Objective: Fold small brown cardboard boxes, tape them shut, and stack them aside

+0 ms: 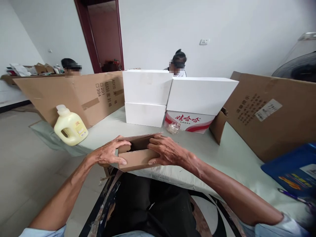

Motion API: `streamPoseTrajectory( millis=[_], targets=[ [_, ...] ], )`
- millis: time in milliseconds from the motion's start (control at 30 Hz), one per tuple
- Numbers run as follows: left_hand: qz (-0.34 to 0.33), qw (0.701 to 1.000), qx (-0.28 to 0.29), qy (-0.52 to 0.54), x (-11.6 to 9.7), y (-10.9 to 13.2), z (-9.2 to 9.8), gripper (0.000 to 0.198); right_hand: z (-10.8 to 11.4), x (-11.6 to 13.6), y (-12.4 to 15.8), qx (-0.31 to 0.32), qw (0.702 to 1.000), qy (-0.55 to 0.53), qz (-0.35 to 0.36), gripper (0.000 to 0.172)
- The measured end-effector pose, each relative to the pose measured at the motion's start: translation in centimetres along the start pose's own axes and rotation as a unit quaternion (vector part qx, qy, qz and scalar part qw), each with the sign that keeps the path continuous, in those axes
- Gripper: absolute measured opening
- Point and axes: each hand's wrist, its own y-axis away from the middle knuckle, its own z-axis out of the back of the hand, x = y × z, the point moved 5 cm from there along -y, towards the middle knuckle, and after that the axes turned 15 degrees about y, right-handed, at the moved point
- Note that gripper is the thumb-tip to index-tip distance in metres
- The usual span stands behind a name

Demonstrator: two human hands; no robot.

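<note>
Between my hands, at the near edge of the table, is a small brown cardboard box (138,159) with its top side open and a dark inside. My left hand (112,153) grips its left end, thumb on the near wall and fingers curled over the top. At the right end my right hand (164,150) clasps the box, its thumb pressed on the near wall and its fingers bent over the opening. What lies inside the box is too dark to make out.
White boxes (145,115) stand stacked behind, beside a red-and-white carton (190,121) and a crumpled clear plastic bag (173,127). Large cardboard sheets (98,98) flank the table (197,168). A yellow jug (71,126) stands left, a blue container (293,171) right. Two people sit beyond.
</note>
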Motion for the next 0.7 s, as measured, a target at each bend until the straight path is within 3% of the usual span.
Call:
streamPoseTrajectory(
  millis=[133, 267, 467, 700],
  targets=[
    [-0.025, 0.998, 0.023, 0.058, 1.1, 0.8, 0.5, 0.105, 1.9, -0.2, 1.2, -0.075, 0.996, -0.033, -0.022, 0.073],
    [-0.005, 0.997, 0.001, 0.081, 2.2, 1.5, 1.0, 0.110, 3.4, -1.3, 3.0, -0.122, 0.981, -0.099, -0.110, 0.062],
    [-0.053, 0.977, -0.159, 0.133, 2.2, 1.3, 1.4, 0.087, 1.7, -2.6, 4.8, -0.188, 0.942, -0.196, -0.194, 0.054],
    [-0.064, 0.928, -0.316, 0.184, 4.9, 0.1, 1.4, 0.087, -1.0, -3.3, 5.0, -0.245, 0.909, -0.203, -0.267, 0.055]
  ],
)
